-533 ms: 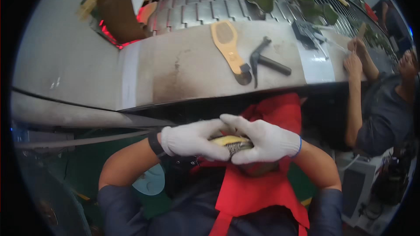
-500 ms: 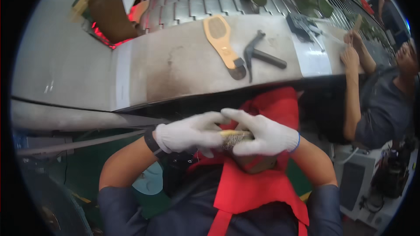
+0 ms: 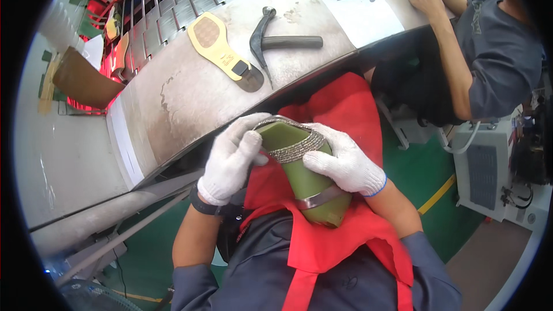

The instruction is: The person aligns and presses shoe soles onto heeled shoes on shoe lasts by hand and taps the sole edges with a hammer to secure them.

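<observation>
Fingers (image 3: 315,163) of the right hand (image 3: 345,164) clasp a green shoe last (image 3: 314,184) over the red apron (image 3: 357,233), the left hand's (image 3: 222,164) curling at its silver band (image 3: 296,151), grip unclear, just short of the worktop (image 3: 193,95), whose near edge borders bare room left of the yellow insole (image 3: 210,34).

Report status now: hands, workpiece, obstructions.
Right white-gloved hand holding smooth green shoe last; left white-gloved hand at its glittering silver band. Last held over red cloth apron. Dark metal hammer on grey bench, apart from both hands.
</observation>
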Demonstrator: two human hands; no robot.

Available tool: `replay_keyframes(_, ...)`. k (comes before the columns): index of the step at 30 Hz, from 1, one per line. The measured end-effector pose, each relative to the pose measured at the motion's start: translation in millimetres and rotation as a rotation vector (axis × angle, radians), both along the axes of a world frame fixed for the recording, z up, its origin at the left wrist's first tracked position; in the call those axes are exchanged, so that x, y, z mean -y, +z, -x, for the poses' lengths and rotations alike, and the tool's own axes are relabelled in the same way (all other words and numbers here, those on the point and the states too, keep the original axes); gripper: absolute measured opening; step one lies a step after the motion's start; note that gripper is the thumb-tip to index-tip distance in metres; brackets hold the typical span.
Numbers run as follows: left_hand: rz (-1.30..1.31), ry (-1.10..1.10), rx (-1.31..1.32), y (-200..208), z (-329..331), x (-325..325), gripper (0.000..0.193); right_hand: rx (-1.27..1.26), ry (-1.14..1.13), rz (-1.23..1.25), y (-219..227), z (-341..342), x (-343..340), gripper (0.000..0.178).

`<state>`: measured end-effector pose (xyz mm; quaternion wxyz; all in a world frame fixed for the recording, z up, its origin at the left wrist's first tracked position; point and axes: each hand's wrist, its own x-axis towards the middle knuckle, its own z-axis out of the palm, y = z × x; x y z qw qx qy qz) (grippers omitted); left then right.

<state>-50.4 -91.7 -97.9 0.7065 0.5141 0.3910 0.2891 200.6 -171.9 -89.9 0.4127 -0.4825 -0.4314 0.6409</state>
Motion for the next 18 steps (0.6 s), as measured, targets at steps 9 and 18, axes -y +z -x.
replay_keyframes(9, -0.234, -0.13, -0.296, 34, 15, -33, 0.026, 0.068, 0.06, -0.028, 3, -3, -1, 0.056)
replay_keyframes(18, -0.857, -0.133, -0.586, 67, 0, -41, 0.007, 0.013, 0.038, 0.021, -7, -3, -3, 0.054)
